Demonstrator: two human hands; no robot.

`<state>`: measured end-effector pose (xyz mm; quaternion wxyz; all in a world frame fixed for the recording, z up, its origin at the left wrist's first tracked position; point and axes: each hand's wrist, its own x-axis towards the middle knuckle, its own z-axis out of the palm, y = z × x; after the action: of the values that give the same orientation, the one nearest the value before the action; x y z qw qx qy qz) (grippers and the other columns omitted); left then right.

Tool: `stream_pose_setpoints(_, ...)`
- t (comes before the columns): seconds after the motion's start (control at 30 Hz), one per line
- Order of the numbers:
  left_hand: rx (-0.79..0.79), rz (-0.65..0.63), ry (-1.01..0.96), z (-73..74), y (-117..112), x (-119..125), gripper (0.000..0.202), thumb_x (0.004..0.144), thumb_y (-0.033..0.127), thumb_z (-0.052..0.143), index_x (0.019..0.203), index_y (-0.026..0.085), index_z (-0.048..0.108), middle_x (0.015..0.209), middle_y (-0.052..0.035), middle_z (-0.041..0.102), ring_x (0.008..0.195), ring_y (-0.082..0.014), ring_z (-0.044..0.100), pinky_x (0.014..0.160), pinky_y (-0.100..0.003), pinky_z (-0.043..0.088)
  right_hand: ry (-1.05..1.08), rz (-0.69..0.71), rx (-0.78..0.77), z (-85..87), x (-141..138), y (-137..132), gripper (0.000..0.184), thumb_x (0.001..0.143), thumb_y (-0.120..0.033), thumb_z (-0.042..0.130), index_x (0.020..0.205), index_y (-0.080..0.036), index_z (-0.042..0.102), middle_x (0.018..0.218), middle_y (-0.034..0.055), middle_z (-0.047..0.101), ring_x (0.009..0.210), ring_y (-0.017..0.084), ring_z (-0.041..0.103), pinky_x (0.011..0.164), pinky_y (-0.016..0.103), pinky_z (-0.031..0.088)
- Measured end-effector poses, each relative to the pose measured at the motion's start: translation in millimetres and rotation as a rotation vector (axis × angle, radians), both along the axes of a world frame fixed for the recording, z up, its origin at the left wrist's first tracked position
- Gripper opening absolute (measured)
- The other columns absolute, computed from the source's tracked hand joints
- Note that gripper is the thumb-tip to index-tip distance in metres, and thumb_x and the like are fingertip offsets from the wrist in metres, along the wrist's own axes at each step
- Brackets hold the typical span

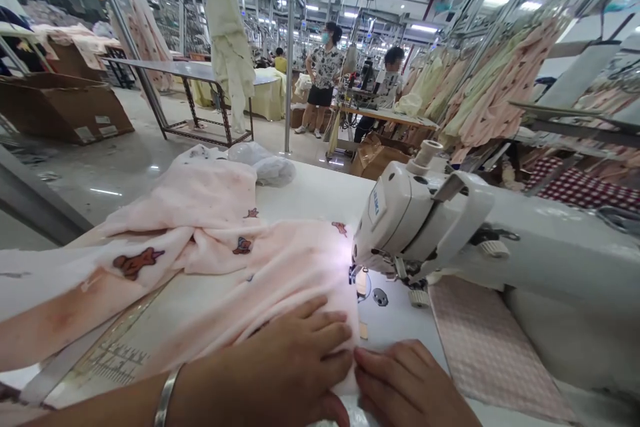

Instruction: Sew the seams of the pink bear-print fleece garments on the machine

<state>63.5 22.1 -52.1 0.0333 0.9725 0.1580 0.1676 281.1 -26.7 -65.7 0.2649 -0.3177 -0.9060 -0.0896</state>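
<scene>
Pink printed fabric [225, 247] spread over worktop [320, 193], near edge pressed flat under left hand [295, 360] and right hand [405, 380], both hands unclenched, just short of sewing machine [425, 213]; no stitching visible, seam seemingly unstarted

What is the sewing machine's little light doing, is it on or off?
On. The light glows bright white under the sewing machine head, washing out the pink cloth beside it.
</scene>
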Motion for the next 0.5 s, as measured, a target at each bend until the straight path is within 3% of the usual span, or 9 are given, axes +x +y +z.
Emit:
stream_pose_setpoints(0.1,-0.035,-0.028,-0.004,-0.5,28,3,0.04,0.088,0.053,0.047,0.099,0.017,0.059,0.1,-0.0059,0.06,0.094,-0.0203,0.053,0.099,-0.039,0.034,-0.014,0.018,-0.042,5.3,1,23,0.017,0.089,-0.016,0.048,0.096,-0.017,0.063,0.095,0.003,0.068,0.07,0.014,0.056,0.061,0.029,0.041)
stream_pose_setpoints(0.23,0.013,-0.073,-0.01,-5.1,57,8,0.029,0.091,0.042,0.048,0.091,0.016,0.06,0.097,-0.006,0.06,0.093,-0.0193,0.052,0.091,-0.036,0.039,0.002,-0.094,-0.105,-2.2,5,42,0.018,0.088,-0.018,0.049,0.1,-0.018,0.063,0.097,0.0071,0.064,0.082,0.018,0.058,0.073,0.035,0.044)
stream_pose_setpoints(0.33,0.021,-0.133,-0.004,-5.3,65,10,0.021,0.093,0.032,0.047,0.088,0.016,0.06,0.092,-0.0041,0.061,0.089,-0.0178,0.052,0.088,-0.032,0.039,0.015,-0.165,-0.203,-8.5,7,46,0.02,0.089,-0.021,0.049,0.105,-0.02,0.061,0.094,0.0076,0.062,0.084,0.02,0.058,0.074,0.038,0.046)
stream_pose_setpoints(0.5,-0.018,-0.114,0.031,-4.5,67,10,0.014,0.093,0.025,0.048,0.089,0.018,0.06,0.094,-0.0015,0.061,0.087,-0.0163,0.052,0.084,-0.029,0.04,0.01,-0.188,-0.244,-8.2,8,45,0.024,0.089,-0.022,0.049,0.111,-0.022,0.058,0.093,0.0074,0.06,0.084,0.02,0.056,0.074,0.037,0.047)
